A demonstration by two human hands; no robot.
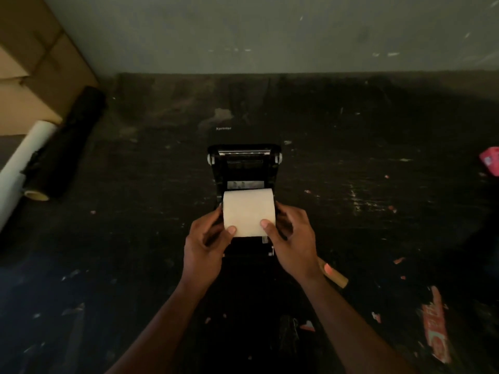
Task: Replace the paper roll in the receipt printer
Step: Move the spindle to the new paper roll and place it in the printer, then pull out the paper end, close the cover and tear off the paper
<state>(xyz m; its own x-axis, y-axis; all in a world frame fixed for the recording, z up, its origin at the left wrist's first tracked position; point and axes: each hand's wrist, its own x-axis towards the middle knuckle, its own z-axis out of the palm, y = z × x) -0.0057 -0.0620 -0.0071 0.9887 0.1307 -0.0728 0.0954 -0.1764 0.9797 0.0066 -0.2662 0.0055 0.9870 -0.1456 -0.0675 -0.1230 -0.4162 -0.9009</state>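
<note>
A black receipt printer (pixel 244 163) stands open in the middle of the dark worktop, its lid tipped back and the metal cutter bar showing at the far end. A white paper roll (pixel 248 210) sits over the printer's paper bay, lying on its side. My left hand (pixel 206 245) grips the roll's left end, thumb on its front face. My right hand (pixel 290 238) grips the right end the same way. The bay under the roll is hidden.
A brown cardboard tube (pixel 334 275) lies just right of my right wrist. A black roll (pixel 66 149) and a long white roll (pixel 24 163) lie at the left by cardboard boxes (pixel 35 58). Red scraps (pixel 436 327) and a pink item (pixel 491 160) sit right.
</note>
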